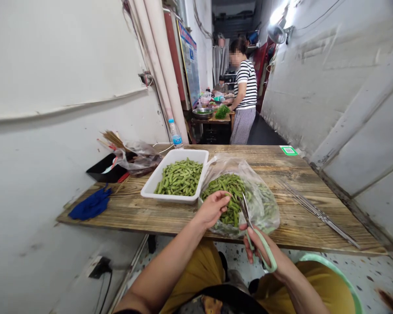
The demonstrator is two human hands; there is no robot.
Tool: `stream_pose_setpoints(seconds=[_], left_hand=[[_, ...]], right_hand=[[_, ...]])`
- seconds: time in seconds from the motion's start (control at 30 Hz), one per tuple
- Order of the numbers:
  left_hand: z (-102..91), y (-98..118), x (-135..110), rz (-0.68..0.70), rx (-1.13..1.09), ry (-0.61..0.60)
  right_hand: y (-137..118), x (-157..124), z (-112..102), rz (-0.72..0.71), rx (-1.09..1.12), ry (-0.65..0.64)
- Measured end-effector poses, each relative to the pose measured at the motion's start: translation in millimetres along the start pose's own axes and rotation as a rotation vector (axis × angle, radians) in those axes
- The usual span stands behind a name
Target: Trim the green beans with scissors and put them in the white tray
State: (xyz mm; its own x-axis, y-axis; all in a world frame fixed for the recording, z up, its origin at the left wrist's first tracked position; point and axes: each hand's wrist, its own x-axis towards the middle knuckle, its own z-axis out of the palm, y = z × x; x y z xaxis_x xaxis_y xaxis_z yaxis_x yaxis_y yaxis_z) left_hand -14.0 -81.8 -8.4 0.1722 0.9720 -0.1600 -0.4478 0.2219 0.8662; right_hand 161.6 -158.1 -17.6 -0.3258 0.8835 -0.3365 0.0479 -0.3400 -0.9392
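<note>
My right hand grips a pair of scissors with pale green handles, their blades apart and pointing away from me over a clear plastic bag. Green edamame pods fill the bag, which lies spread on the wooden table. Above its near-left part, my left hand is closed in a pinch; a bit of green shows at its fingertips, apparently an edamame pod, mostly hidden. To the left of the bag stands a white plastic tray holding many more pods.
Metal skewers lie on the table's right side. A blue cloth, a black box and a water bottle are at the left and back. Beneath the table's right edge is a green basin. A person stands farther back.
</note>
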Motion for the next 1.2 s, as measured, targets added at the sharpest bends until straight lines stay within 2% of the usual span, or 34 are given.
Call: stream_pose_setpoints(seconds=[0.13, 0.23, 0.63, 0.87, 0.97, 1.03, 1.1, 1.13, 1.2], left_hand=[[4.1, -7, 0, -0.036, -0.111, 0.113], [9.6, -10, -3, -0.065, -0.093, 0.141], [17.5, -16, -14, -0.084, 0.033, 0.062], [17.8, -15, -16, -0.089, 0.058, 0.051], [13.0, -11, -14, -0.106, 0.065, 0.023], [7.1, -4, -10, -0.072, 0.044, 0.019], [0.1, 3, -5, 0.02, 0.05, 0.045], [-3.3, 5, -2, 0.076, 0.094, 0.07], [-8.8, 7, 4, 0.168, 0.317, 0.105]], right_hand=[[1, 1, 1, 0.006, 0.003, 0.0], [2, 2, 3, 0.004, 0.01, -0.002], [-3, 4, 4, -0.043, -0.038, -0.042], [7, 10, -2, -0.137, -0.108, -0.018], [11, 14, -4, -0.045, -0.091, 0.0], [10, 15, -5, 0.013, -0.045, 0.04], [9, 15, -7, -0.011, 0.018, 0.083], [8, 14, -8, -0.036, 0.045, 0.093], [7, 12, -10, -0.065, 0.078, 0.088]])
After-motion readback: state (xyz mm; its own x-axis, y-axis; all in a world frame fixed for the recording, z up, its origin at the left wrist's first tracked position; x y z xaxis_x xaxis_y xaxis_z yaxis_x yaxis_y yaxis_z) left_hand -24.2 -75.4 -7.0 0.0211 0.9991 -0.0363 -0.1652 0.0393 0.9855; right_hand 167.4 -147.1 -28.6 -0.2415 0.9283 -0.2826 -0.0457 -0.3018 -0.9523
